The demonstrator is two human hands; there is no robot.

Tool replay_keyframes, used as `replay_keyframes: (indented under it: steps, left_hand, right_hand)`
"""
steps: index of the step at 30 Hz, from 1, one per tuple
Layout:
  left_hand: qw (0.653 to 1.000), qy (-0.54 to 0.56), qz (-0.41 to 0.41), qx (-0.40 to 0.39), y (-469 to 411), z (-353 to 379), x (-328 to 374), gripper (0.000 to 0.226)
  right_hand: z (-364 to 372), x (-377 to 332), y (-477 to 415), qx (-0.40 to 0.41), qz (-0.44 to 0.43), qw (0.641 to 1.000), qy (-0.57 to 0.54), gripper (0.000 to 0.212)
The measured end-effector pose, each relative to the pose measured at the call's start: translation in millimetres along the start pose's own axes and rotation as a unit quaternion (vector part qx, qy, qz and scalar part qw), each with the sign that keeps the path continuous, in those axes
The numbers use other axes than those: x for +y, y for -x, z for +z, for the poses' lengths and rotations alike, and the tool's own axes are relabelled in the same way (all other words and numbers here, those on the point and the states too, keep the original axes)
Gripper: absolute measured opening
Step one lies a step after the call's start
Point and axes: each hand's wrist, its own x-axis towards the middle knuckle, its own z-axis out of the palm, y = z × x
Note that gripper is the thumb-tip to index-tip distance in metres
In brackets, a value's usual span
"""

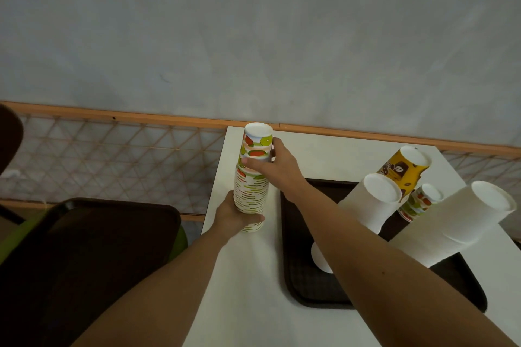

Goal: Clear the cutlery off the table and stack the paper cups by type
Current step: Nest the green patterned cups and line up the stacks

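Note:
A tall stack of upturned fruit-print paper cups (252, 191) stands near the left edge of the white table (248, 276). My left hand (234, 215) grips the base of the stack. My right hand (275, 165) holds the top fruit-print cup (258, 142) seated on the stack. On the dark tray (310, 287) stand two plain white cup stacks (375, 203) (462, 220), a yellow-brown coffee cup stack (406, 165) and a short fruit-print cup stack (421, 203). A white cup (320, 260) lies partly hidden under my right forearm. No cutlery is in view.
A second dark tray (93, 248) rests on a green seat to the left of the table. A lattice fence with an orange rail (112, 149) runs behind, below a grey wall. The table's left edge lies close to the fruit-print stack.

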Motion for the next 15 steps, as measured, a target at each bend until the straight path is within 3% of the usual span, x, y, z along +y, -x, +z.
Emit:
replay_keyframes:
  steps: [9,15]
  left_hand:
    - [1.0,-0.013,0.006,0.012,64.1,0.5,19.0,0.098]
    - [0.998,-0.028,0.009,0.061,130.3,28.8,30.3,0.094]
  right_hand:
    - [-27.0,-22.2,49.0,-0.05,-0.061,0.997,-0.02,0.059]
    - [-57.7,-27.1,96.9,-0.089,-0.098,0.991,-0.013,0.075]
